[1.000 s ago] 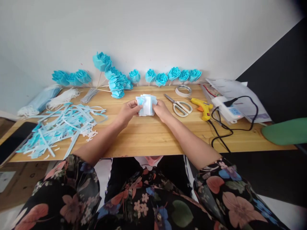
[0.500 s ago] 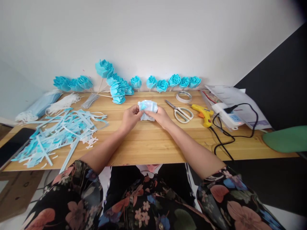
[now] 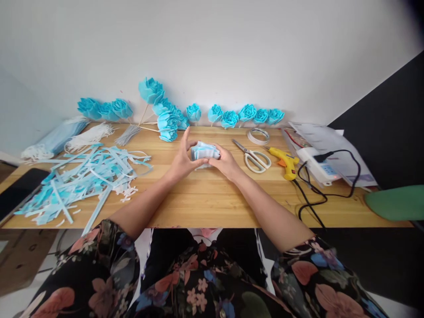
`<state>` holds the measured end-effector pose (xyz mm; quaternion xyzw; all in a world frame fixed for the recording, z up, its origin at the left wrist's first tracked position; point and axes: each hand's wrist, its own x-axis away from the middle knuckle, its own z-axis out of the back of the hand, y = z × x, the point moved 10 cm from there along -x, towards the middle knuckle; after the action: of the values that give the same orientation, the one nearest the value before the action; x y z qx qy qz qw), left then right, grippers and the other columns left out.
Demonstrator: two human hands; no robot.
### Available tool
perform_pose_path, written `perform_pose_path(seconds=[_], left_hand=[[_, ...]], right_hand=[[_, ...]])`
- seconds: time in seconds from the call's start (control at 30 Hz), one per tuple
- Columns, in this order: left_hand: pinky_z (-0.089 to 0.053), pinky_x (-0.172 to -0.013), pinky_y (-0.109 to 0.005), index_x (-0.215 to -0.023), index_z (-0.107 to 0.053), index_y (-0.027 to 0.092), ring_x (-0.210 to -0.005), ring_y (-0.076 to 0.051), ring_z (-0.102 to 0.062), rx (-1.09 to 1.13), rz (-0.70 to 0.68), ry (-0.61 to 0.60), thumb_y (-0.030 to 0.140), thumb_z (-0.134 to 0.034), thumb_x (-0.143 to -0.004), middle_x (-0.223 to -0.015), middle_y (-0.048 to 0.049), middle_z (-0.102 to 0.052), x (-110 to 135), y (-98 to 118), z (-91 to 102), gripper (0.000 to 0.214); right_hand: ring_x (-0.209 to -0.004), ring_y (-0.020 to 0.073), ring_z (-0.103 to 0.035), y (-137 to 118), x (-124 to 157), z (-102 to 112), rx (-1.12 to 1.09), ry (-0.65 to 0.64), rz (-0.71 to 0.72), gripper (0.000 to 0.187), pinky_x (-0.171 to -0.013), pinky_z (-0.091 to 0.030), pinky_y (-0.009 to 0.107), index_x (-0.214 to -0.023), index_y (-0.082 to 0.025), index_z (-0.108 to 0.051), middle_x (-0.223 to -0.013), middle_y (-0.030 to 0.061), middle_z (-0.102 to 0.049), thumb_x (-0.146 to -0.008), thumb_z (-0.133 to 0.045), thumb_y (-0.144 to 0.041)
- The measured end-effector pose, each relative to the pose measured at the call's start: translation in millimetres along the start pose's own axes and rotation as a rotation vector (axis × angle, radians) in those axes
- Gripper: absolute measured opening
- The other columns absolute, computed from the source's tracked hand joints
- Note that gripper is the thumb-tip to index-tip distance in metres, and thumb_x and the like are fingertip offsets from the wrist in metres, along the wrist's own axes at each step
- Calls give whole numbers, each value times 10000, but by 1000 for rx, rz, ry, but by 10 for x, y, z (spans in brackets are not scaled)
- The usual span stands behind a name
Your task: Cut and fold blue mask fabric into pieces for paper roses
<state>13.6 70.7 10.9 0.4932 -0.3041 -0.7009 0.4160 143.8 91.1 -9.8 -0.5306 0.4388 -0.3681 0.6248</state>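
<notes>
Both hands meet over the middle of the wooden table. Between them is a small folded bundle of light blue and white mask pieces. My left hand pinches the bundle's near edge with the thumb, while its index finger points up and away. My right hand grips the bundle from the right side with curled fingers. The bundle is held just above the tabletop.
Blue fabric roses line the wall. A heap of cut blue strips lies at the left, beside white ear loops and a phone. To the right are scissors, a tape roll, a yellow glue gun and a power strip.
The flat stack of pieces has been folded down into a compact bundle. My left index finger has lifted off it. The camera has tilted slightly, so the table sits lower.
</notes>
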Motion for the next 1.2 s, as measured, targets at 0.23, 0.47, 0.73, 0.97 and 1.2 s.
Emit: perform_pose_path(seconds=[0.23,0.47,0.73,0.97,1.2], left_hand=[[-550,-786,-327,-1558,-219,206,-910,-215,-668,120,134,34,353,-787,-723,-1036,-81,-658,4,-200,3,1020],[-544,-846,-371,-1503,-370,163,-959,-243,-665,-51,162,-36,411,-788,-714,-1152,-118,-664,32,-113,-31,927],[-387,-1136,-487,-1489,-369,144,-1358,-342,-492,23,24,-159,507,-826,-665,-1487,-218,-473,84,-46,-240,1011],[-418,-1107,-466,-1539,-310,212,-1364,-330,-488,-37,3,-168,456,-816,-705,-1562,-189,-401,73,-27,-219,1005],[-483,-1013,-411,-1542,-310,198,-1215,-294,-592,-40,42,-136,419,-812,-699,-1445,-176,-533,63,-97,-194,1006]], right_hand=[[-1173,245,-622,-44,14,-1,-38,-1,-5,744,-1027,-496,397,-1436,-282,-486,-1360,41,-625,-719,-682,-266],[-1296,249,-565,-44,16,-38,-200,-34,-35,699,-1115,-431,455,-1518,-311,-384,-1378,37,-633,-878,-572,-521],[-1414,224,-460,-107,65,-108,-201,-69,-7,724,-1184,-358,440,-1552,-331,-339,-1511,17,-518,-932,-385,-702],[-1479,227,-372,-185,91,-123,-117,-111,31,782,-1207,-314,423,-1571,-322,-300,-1582,15,-423,-919,-338,-752],[-1453,221,-415,-98,13,-11,-205,-48,14,791,-1204,-331,425,-1580,-309,-269,-1537,44,-492,-923,-321,-748]])
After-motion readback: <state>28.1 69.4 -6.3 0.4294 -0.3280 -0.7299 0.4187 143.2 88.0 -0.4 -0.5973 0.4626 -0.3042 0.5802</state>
